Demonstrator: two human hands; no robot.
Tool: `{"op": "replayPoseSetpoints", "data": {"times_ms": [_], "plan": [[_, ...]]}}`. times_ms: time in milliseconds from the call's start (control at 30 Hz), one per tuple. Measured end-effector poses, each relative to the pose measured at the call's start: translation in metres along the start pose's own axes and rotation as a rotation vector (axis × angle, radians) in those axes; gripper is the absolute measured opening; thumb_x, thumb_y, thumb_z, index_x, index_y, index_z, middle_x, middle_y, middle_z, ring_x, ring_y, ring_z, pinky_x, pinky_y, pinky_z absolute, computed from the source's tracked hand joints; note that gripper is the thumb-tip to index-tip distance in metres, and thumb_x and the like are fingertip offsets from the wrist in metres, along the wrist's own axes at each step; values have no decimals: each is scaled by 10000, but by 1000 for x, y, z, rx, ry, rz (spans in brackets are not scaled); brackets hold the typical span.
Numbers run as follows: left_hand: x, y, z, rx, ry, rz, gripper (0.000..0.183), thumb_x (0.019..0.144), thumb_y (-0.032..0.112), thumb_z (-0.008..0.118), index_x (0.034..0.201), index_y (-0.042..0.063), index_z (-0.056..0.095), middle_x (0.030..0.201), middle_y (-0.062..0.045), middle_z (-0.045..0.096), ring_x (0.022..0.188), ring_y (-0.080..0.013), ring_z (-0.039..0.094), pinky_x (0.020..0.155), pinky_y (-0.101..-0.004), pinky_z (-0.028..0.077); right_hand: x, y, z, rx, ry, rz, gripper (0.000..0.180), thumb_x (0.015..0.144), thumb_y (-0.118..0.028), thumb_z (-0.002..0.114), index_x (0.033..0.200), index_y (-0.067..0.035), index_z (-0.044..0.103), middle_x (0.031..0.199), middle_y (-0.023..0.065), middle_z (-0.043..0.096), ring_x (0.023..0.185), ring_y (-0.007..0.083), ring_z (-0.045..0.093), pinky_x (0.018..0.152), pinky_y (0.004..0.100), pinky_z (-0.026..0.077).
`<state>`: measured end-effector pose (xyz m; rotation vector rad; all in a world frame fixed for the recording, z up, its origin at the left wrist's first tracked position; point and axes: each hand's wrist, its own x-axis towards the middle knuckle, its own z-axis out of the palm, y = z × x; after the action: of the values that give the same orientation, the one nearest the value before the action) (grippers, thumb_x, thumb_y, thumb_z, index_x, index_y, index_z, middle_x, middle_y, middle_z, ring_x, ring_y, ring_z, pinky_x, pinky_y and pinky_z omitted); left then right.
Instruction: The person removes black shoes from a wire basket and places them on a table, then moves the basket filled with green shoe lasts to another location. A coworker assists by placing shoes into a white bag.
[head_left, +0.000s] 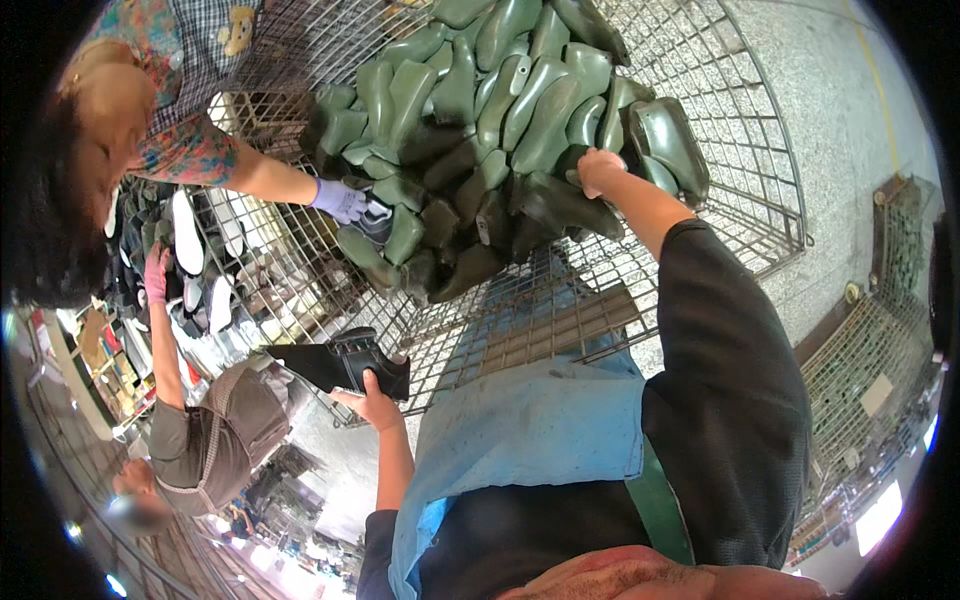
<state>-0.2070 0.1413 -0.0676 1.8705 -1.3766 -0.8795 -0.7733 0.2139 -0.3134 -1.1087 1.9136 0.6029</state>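
Before me, a wire-mesh cart basket (765, 97) holds a heap of green plastic shoe lasts (551, 124). My right hand (601, 171) is closed on the dark end of a last at the heap's right side; its fingers partly hide the contact. Lower left, outside the heap, my left hand (371, 403) grips a black shoe (364, 367), lying sideways with its laced part upward. A co-worker's hand in a purple glove (339, 201) holds a dark, shiny shoe or last piece (375, 221) at the heap's left edge.
The co-worker leans in at upper left. Behind the basket's left side, another person's pink-gloved hand (156, 274) touches a rack of shoes with white soles (187, 232). More mesh carts (862, 375) stand at the right on the speckled floor (825, 135).
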Motion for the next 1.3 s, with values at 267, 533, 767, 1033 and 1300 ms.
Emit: {"op": "replayPoseSetpoints", "data": {"times_ms": [267,533,767,1033,1300], "plan": [[0,-8,-4,44,106,45,1022,916,250,728,1592,-105,49,1680,-234,100,1546,-293,144,1257,-364,80,-31,15,-19,-48,-102,-139,379,654,-207,826,996,-47,792,1036,157,763,989,321,739,784,461,609],[18,-11,-22,-582,-175,-202,806,946,225,712,1559,-40,261,1593,-200,350,1420,-307,422,1179,-431,340,-225,28,-131,918,155,-563,504,698,-152,777,1155,42,696,983,84,735,881,152,663,822,316,538],[32,42,-41,-1161,-506,-422,593,952,401,666,1367,-9,556,1316,-172,662,1206,-371,630,1091,-525,472,-334,-103,-81,1991,71,-685,764,726,-277,893,1341,-3,531,1178,106,679,1052,244,684,935,396,576],[30,72,-112,-1163,-828,-35,847,897,505,684,1481,-41,401,1437,-221,548,1318,-342,558,1129,-456,447,-437,-225,-68,1823,27,-931,615,826,-239,838,1318,12,569,1203,107,688,1062,206,675,931,361,547],[22,44,-147,-1356,-893,-228,734,926,486,672,1443,2,480,1376,-171,610,1261,-285,607,1132,-453,445,-471,-393,-57,1701,190,-1036,579,912,-237,737,1374,3,484,1262,89,617,1144,178,583,1010,351,476]]}}
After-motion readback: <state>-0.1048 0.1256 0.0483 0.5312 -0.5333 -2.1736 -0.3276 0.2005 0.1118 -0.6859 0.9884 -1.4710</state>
